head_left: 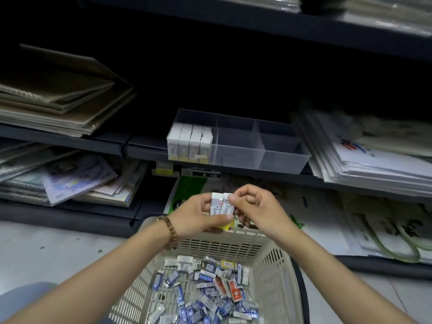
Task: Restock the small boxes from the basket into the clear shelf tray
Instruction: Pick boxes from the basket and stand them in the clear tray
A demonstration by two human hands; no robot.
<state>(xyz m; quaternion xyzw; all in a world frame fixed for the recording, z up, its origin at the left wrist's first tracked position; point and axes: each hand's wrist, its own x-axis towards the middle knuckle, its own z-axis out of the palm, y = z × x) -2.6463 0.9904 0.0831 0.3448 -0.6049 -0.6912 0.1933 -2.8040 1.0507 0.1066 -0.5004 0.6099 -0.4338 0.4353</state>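
Note:
A beige plastic basket (268, 265) sits on the floor below me, its bottom covered with several small boxes (205, 293) in blue, white and orange. Above its far rim my left hand (198, 217) grips a small bunch of white boxes (221, 205) with a yellow end showing underneath. My right hand (254, 206) pinches the top right edge of that bunch. The clear shelf tray (238, 146) stands on the middle shelf, split into compartments. Its left compartment holds upright white boxes (190, 141); the other compartments look bare.
Flat stacks of paper pads and sketchbooks (58, 97) fill the shelf left of the tray. Bagged white goods (364, 157) lie to its right. Lower shelves carry notebooks (77, 181) and more packets. Grey floor surrounds the basket.

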